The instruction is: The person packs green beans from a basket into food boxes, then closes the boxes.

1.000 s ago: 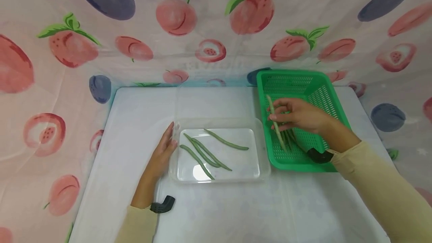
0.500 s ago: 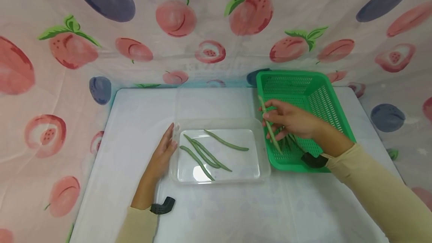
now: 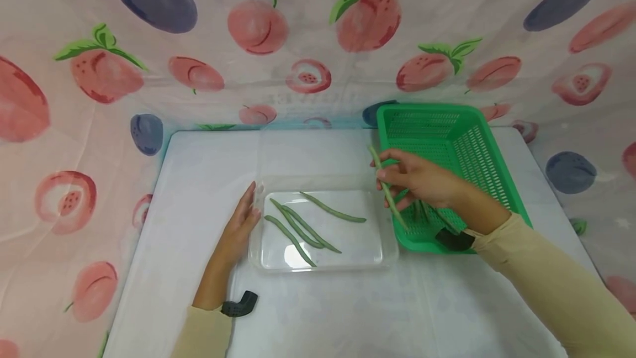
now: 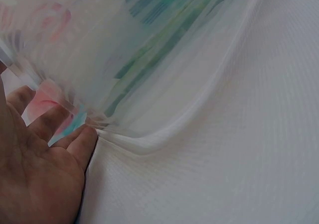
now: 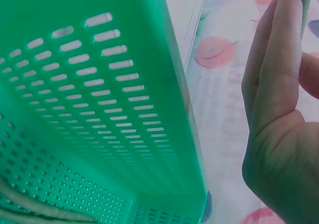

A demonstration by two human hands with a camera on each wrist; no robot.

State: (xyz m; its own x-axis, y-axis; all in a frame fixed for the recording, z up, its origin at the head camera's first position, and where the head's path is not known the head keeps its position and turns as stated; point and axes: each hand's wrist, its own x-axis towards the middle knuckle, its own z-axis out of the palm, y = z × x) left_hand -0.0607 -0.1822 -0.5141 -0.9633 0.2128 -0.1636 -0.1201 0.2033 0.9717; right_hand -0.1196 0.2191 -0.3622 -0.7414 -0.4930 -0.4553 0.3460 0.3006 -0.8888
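Observation:
In the head view my right hand [image 3: 419,178] pinches one green bean [image 3: 396,214] between thumb and fingers, over the left rim of a green slotted basket [image 3: 422,117]. More green beans [image 3: 422,211] lie in that basket, partly hidden under the hand and wrist. My left hand [image 3: 239,232] rests against the left end of a clear plastic container [image 3: 358,250], its fingers fairly straight. Several green beans [image 3: 334,212] are spread on the container's bottom. The right wrist view shows the basket wall [image 5: 124,159] beside the hand [image 5: 279,114]; the held bean is mostly cut off there.
Basket and container stand side by side on a white-covered table [image 3: 318,314]. Behind them and at the sides hangs a fruit-print cloth [image 3: 308,32]. A black wrist device [image 3: 240,304] sits at the left cuff.
My right hand has moved left with the green bean, from above the basket's inside to its left rim. The left hand and the beans in the container have stayed put.

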